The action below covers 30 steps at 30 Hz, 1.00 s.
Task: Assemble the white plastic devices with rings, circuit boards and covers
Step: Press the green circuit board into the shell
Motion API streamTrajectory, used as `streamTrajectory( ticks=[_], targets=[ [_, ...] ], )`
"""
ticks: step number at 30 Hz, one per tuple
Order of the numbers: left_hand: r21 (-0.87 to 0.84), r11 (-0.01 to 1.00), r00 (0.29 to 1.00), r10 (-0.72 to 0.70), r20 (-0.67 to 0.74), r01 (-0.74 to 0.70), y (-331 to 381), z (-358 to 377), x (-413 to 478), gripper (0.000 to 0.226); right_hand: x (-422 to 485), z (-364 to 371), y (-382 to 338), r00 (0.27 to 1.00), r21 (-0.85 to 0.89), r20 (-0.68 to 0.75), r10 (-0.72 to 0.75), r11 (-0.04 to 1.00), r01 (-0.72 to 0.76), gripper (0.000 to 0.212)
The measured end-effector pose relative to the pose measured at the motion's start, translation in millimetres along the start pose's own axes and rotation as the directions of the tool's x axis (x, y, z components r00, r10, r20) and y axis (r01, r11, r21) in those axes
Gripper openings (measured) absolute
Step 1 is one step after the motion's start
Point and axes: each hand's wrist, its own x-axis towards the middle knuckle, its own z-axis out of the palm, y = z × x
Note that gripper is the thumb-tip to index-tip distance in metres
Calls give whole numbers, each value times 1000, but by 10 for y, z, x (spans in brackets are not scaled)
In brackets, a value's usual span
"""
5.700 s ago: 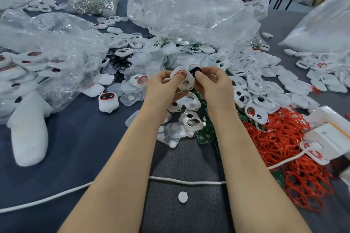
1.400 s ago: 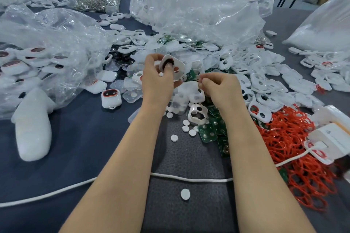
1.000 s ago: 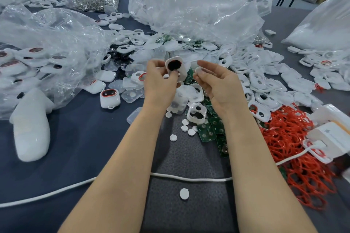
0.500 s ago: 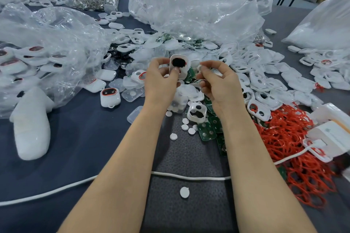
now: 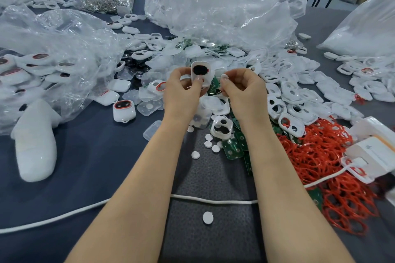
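My left hand (image 5: 183,92) grips a white plastic shell (image 5: 201,72) upright above the table, its inside facing me with a round black part in it. Just to its right, my right hand (image 5: 243,89) pinches a small white round piece (image 5: 224,76) between thumb and fingertips, a few centimetres from the shell. Below the hands lie an empty white shell (image 5: 221,127), green circuit boards (image 5: 233,148) and loose white discs (image 5: 208,144). A heap of red rings (image 5: 324,162) lies at the right. One assembled device (image 5: 124,110) with a red ring sits to the left.
Crumpled clear plastic bags (image 5: 213,13) stand behind and at the left (image 5: 53,49). White shells and covers (image 5: 299,96) spread across the middle and right. A white cord (image 5: 213,200) crosses the dark mat under my forearms, with one disc (image 5: 207,218) below it. White boxes (image 5: 376,151) sit at the right edge.
My right hand took a small white piece from the pile, rose and closed in beside the shell. My left hand turned the shell so its black inside faces me.
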Motion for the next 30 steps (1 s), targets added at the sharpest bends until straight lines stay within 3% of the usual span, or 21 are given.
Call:
streamTrajectory(
  ticks=[7, 18, 30],
  targets=[
    [20, 999, 999, 24, 43, -25, 4, 3, -17, 16, 2, -1, -13, 999, 79, 46, -2, 997, -2, 16],
    [55, 998, 994, 33, 105, -39, 31, 80, -68, 20, -55, 122, -22, 992, -135, -9, -128, 983, 126, 5],
    [39, 999, 996, 12, 84, -15, 7, 168, -113, 15, -47, 229, 20, 994, -150, -92, -57, 988, 43, 5]
  ],
)
